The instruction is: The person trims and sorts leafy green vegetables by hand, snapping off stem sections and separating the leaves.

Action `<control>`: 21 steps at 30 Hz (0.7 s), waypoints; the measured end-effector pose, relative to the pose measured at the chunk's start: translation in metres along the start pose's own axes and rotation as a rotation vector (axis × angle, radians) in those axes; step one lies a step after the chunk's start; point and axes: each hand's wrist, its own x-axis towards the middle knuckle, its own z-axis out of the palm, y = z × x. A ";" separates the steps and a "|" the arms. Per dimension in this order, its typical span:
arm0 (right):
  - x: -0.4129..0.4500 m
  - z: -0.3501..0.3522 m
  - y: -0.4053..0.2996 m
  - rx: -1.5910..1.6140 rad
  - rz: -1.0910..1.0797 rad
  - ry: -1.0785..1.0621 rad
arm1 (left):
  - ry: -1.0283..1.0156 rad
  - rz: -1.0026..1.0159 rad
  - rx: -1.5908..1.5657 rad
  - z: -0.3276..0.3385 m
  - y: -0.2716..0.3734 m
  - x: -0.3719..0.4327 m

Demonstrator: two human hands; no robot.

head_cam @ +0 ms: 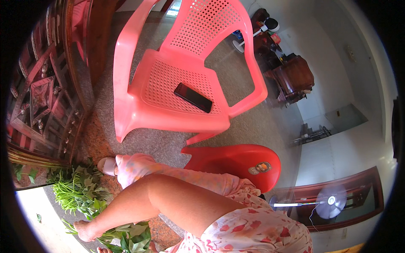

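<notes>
My right hand (84,231), fingers curled, is low at the left among leafy greens. Green stems stick out on both sides of it, and broad leaves (139,237) spread to its right. Only a few fingers of my left hand (103,250) show at the bottom edge, close to those leaves; the rest is cut off. Just above my right hand lies a heap of bright green stems (69,193) with leaves, on the floor. My right forearm passes in front of my pink-trousered leg (177,172), whose foot wears a light slipper (108,166).
A pink plastic armchair (171,121) stands nearby with a black smartphone (193,98) on its seat. Beside my leg is a red plastic seat (234,161) with a sticker. A carved door (41,95) borders the left. Farther off are a standing fan (331,200) and a wooden chair (294,79).
</notes>
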 end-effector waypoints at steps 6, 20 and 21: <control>0.022 -0.002 0.010 -1.193 -0.261 -0.259 | -0.033 -0.008 -0.017 0.004 -0.005 -0.002; -0.069 -0.026 -0.046 0.387 -0.055 0.030 | -0.006 0.191 -0.048 0.015 0.006 -0.038; -0.075 -0.027 -0.046 0.469 -0.061 -0.054 | 0.099 0.252 -0.005 0.022 0.005 -0.047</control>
